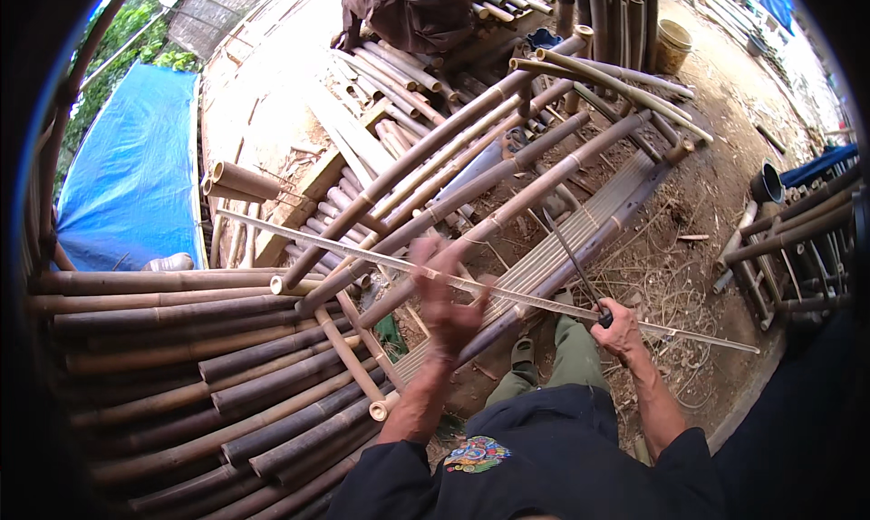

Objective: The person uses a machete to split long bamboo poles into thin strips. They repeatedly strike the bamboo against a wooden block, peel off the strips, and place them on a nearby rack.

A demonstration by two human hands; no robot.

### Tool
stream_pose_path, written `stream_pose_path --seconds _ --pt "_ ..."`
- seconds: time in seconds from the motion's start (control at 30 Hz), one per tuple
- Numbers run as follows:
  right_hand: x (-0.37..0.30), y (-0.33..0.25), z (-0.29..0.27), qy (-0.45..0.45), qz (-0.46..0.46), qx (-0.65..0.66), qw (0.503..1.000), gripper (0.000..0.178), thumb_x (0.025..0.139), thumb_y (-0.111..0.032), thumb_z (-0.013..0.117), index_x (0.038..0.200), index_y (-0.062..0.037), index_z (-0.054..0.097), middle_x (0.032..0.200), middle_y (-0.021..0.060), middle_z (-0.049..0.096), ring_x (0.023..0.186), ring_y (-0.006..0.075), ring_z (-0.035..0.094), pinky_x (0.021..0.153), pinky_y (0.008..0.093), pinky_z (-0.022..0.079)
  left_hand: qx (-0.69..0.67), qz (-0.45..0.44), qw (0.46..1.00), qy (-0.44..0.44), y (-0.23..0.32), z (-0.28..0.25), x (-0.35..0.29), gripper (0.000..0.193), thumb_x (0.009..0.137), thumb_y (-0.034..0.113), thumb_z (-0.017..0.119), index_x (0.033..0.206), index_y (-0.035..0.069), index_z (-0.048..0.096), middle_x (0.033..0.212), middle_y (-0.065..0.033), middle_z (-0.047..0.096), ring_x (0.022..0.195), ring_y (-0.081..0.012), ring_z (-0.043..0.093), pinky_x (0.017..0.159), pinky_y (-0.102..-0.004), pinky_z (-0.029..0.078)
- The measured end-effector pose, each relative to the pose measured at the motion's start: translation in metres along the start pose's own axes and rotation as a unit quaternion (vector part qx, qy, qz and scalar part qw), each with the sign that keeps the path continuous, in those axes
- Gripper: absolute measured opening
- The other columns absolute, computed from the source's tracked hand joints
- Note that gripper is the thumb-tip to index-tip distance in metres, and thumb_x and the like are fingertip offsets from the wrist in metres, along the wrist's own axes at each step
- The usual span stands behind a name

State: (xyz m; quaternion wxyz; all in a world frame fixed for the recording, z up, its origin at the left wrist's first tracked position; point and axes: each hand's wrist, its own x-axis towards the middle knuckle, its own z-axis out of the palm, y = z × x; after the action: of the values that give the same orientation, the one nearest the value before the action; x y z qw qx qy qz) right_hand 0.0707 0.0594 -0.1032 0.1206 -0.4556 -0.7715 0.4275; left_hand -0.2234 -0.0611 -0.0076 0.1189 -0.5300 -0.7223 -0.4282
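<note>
A long, thin, pale bamboo strip (358, 253) runs slantwise across the view, over a bamboo frame (507, 216). My left hand (444, 307) is over the strip's middle, blurred by motion, its fingers spread apart. Closed round the black handle of a knife (568, 255) is my right hand (620, 332); the long dark blade points up and to the left. The strip passes right beside the right hand, and whether those fingers also touch it I cannot tell. Below the strip, thin slats (580, 226) lie side by side along the frame.
Dark bamboo poles (272, 366) are stacked at the left, below a blue tarp (136, 171). Cut bamboo pieces (399, 81) lie in a heap beyond the frame. A bucket (672, 47) stands at the far right. Shavings (675, 352) litter the ground near my legs.
</note>
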Motion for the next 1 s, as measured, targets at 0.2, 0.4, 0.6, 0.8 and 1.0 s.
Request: stream_pose_path --seconds 0.2,0.4,0.6,0.8,1.0 --pt "-0.08 0.021 -0.037 -0.055 0.04 0.038 0.997 0.031 0.066 -0.02 0.063 0.094 -0.0048 0.063 0.073 0.0124 0.059 0.068 0.023 0.058 0.069 0.0337 0.049 -0.547 -0.426 0.681 0.235 -0.096 -0.145 0.048 0.096 0.087 0.059 0.06 0.144 -0.009 0.025 0.148 -0.027 0.03 0.136 -0.035 0.033 0.111 -0.0478 0.03" --pt "-0.129 0.052 -0.031 -0.013 -0.002 0.141 0.99 0.036 0.066 -0.019 0.066 0.098 -0.0023 0.065 0.077 0.0118 0.065 0.077 0.0229 0.065 0.075 0.0337 0.052 -0.794 -0.049 0.602 -0.067 -0.022 -0.156 0.133 0.037 0.092 0.038 0.061 0.078 0.007 0.05 0.07 0.001 0.035 0.065 -0.0093 0.035 0.06 -0.0262 0.033" --pt "-0.249 0.114 -0.083 0.347 0.108 -0.026 0.931 0.062 0.075 -0.01 0.062 0.134 -0.0034 0.049 0.11 0.0174 0.055 0.082 0.0302 0.063 0.069 0.0399 0.053 -0.777 0.089 0.62 -0.062 0.237 -0.083 0.1 0.047 0.098 0.036 0.049 0.064 0.015 0.026 0.068 -0.0005 0.028 0.059 -0.0119 0.028 0.052 -0.0258 0.026" --pt "-0.389 0.164 -0.132 0.373 0.29 0.163 0.866 0.043 0.091 -0.026 0.062 0.125 -0.0016 0.052 0.062 0.0061 0.051 0.055 0.0167 0.053 0.053 0.0336 0.044 -0.747 0.13 0.65 -0.048 0.398 -0.002 0.03 0.053 0.099 0.053 0.04 0.065 0.015 0.025 0.067 -0.0002 0.029 0.056 -0.0102 0.027 0.045 -0.0232 0.021" --pt "-0.452 0.18 -0.152 0.396 0.284 0.288 0.824 0.031 0.096 -0.03 0.057 0.109 -0.002 0.057 0.065 0.0028 0.057 0.054 0.0115 0.057 0.05 0.0277 0.047 -0.677 0.127 0.725 0.0 0.493 0.057 -0.018 0.051 0.101 0.054 0.03 0.068 0.015 0.025 0.065 0.0002 0.029 0.051 -0.0081 0.026 0.042 -0.0204 0.02"
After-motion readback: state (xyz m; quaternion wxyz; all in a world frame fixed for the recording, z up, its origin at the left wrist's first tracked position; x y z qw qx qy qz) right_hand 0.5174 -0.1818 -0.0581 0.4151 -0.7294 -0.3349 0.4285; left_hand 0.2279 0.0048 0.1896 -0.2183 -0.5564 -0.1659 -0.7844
